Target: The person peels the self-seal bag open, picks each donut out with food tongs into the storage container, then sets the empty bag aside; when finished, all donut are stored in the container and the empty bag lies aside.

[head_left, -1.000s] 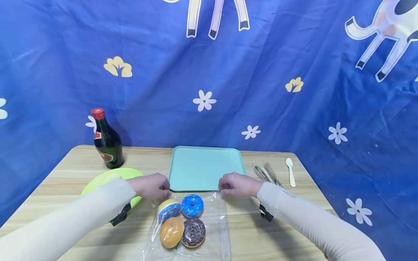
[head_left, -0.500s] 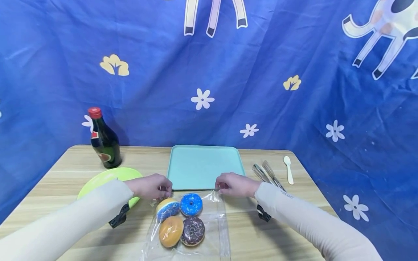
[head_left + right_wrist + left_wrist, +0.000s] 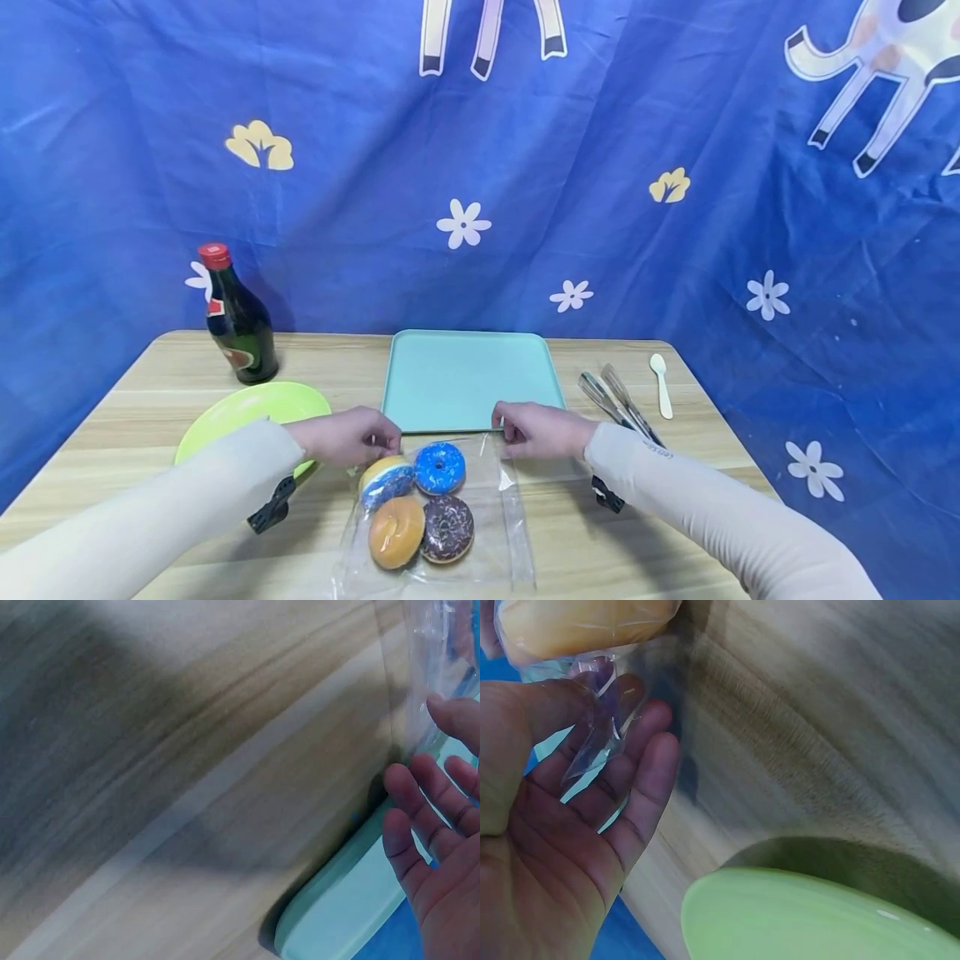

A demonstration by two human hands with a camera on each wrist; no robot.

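A clear plastic bag (image 3: pixel 491 533) lies flat at the front middle of the table. Inside are several toy doughnuts: a blue one (image 3: pixel 439 467), a dark brown sprinkled one (image 3: pixel 447 529), a plain tan one (image 3: pixel 396 532) and one partly blue (image 3: pixel 387 482). With thumb and forefinger, my left hand (image 3: pixel 352 435) pinches the bag's far left corner; the left wrist view shows the plastic (image 3: pixel 607 724) between the fingers. Near the far right corner, my right hand (image 3: pixel 542 430) has thumb and fingers parted, close to the bag's edge (image 3: pixel 424 667); whether they touch it is unclear.
A light blue tray (image 3: pixel 468 379) lies just beyond the hands. On the left are a green plate (image 3: pixel 277 404), partly under the left sleeve, and a dark bottle (image 3: pixel 243 329) with a red cap. Metal tongs (image 3: pixel 617 400) and a white spoon (image 3: pixel 662 385) lie right.
The right thumb and fingers have parted from a closer grip at the bag's corner. My left hand has shifted slightly right, still pinching the bag. The view has tilted slightly.
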